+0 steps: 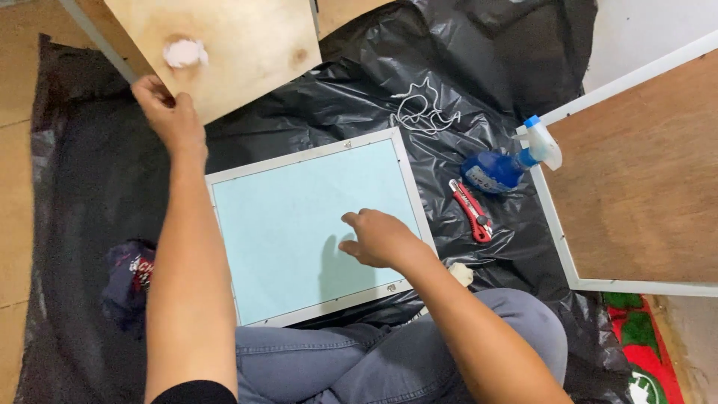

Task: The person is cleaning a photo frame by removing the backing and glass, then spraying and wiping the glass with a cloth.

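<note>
Floor work: a black plastic sheet (90, 172) is spread over a pale wooden floor (13, 150), seen from above by a seated person whose jeans-clad knees (359, 359) fill the bottom centre of the frame. Just beyond the knees, in the middle of the frame, a white picture frame (303, 155) lies flat on the sheet, its inside a smooth pale blue-green pane. Right hand (378, 238) rests on the lower right part of that pane, fingers loosely spread and pointing left, holding nothing. At lower left, beside the left forearm, a dark crumpled cloth (129, 277) sits on the sheet. Right of the frame lies a red utility knife (471, 211), and just past it a blue spray bottle (497, 168) on its side, white nozzle pointing to the right. Along the right edge of the frame a second white-framed board (643, 179) shows its brown back. Above the central frame, a tangle of white string (425, 111) lies on the plastic. Upper left: left hand (168, 111) grips the lower corner of a plywood backing board (239, 45), fingers closed on its edge, board lifted clear of the frame and tilted. A wad of white tissue (185, 52) sticks to the board near that hand.
</note>
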